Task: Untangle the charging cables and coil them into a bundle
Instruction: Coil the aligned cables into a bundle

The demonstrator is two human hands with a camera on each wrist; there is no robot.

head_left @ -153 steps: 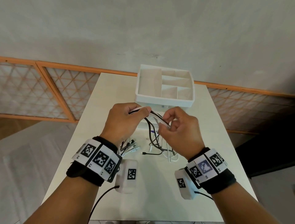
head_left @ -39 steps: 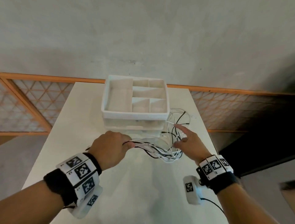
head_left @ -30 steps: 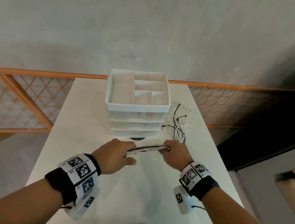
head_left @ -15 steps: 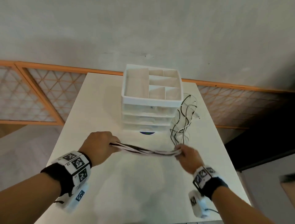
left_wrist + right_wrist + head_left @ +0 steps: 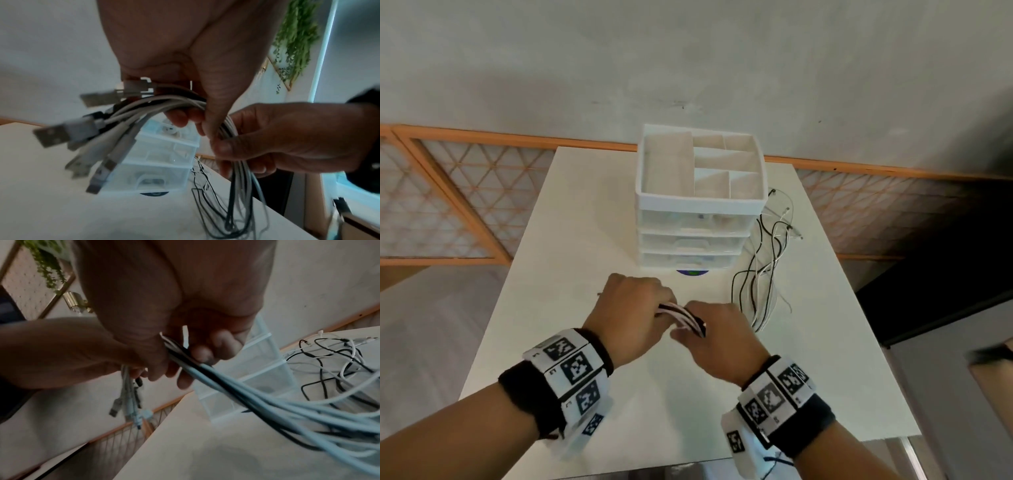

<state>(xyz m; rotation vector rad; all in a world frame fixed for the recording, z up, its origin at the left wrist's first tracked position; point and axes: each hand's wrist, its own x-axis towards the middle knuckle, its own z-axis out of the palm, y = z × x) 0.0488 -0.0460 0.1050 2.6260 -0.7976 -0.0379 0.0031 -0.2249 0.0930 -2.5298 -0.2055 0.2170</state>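
1. Head view: bundle of thin white and black charging cables (image 5: 683, 317) held above the white worktop (image 5: 571, 281), squeezed between two hands close together; free tails (image 5: 763, 274) trailing right across the worktop, beside the white three-drawer plastic organiser (image 5: 698, 219).
2. Left wrist view: metal USB plugs (image 5: 51, 136) fanned out past the left hand (image 5: 631, 317), all gathered at one end; left grip clenched around the cables just behind the plugs.
3. Right hand (image 5: 717, 342) touching the left, fingers curled round the same strands; right grip grasping the cables where they drop away toward the loose tails.
4. Changed over the last half second: hands formerly spread wide with a taut stretch of cable between them, now brought together; right hand slid back to the plug end.
5. Meaning for the task, as a judgement: strands combed parallel, untangling largely done, first loop of the coil probably about to form.
6. Remaining: long tails on the worktop uncoiled, black and white strands crossing one another; snagging possible while drawing them in.
7. Dark round disc (image 5: 691, 272) partly hidden beneath the organiser front; nature unclear.
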